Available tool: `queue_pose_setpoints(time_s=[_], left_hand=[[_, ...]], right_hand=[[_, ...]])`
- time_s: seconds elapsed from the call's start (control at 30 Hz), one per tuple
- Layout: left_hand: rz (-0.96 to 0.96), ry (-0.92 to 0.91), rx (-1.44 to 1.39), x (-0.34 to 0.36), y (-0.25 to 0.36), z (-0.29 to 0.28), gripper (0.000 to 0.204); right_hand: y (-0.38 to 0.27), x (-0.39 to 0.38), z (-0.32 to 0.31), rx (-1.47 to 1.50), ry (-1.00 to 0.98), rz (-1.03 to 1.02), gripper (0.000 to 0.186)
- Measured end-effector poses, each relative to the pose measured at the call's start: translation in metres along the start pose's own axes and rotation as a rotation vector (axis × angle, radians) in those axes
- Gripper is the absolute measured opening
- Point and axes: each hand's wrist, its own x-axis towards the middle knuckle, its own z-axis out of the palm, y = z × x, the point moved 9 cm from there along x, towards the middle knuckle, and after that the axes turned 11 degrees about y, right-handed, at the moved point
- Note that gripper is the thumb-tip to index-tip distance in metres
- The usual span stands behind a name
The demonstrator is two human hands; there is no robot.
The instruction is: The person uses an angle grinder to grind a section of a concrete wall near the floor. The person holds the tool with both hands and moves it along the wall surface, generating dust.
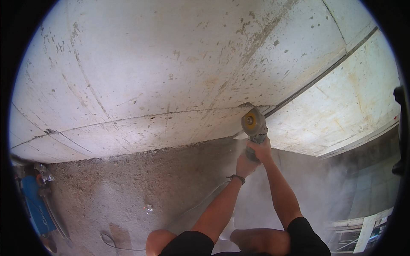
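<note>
An angle grinder (256, 129) is gripped in both my hands, arms stretched out ahead of me. My right hand (262, 149) wraps its body just behind the disc guard. Farther back, my left hand (246, 165) is closed round the rear of the tool. The round disc, with a yellow centre, faces left and up. Its upper edge lies at a horizontal seam low on the pale concrete wall (162, 72), beside a dark vertical joint (324, 73). Whether the disc cuts into the concrete cannot be told. Pale dust hangs to the right of my hands.
A grey cable (205, 199) runs over the rough dirt floor (89, 183). At the far left stand a blue case (38, 207) and some long bars. Crumpled scrap (148, 208) lies on the floor. A pale frame (365, 232) stands at the lower right.
</note>
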Motion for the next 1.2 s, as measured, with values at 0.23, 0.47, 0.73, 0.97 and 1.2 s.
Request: queue_pose_setpoints(time_s=[0.23,0.47,0.73,0.97,1.2], left_hand=[[0.157,0.127,-0.033,0.005,-0.005,-0.004,0.051],[0.127,0.125,-0.066,0.005,-0.010,-0.004,0.048],[0.059,0.021,-0.039,0.008,-0.024,0.002,0.056],[0.052,0.017,-0.092,0.002,-0.019,0.000,0.058],[-0.007,0.045,-0.056,0.001,-0.022,-0.005,0.058]], right_hand=[[0.001,0.000,0.006,0.019,-0.027,0.024,0.056],[0.018,0.003,0.007,0.000,-0.022,0.057,0.058],[0.020,0.001,0.010,0.044,-0.039,0.030,0.057],[0.020,-0.004,0.008,-0.008,0.005,0.003,0.048],[0.019,-0.005,0.013,0.014,-0.037,0.024,0.048]])
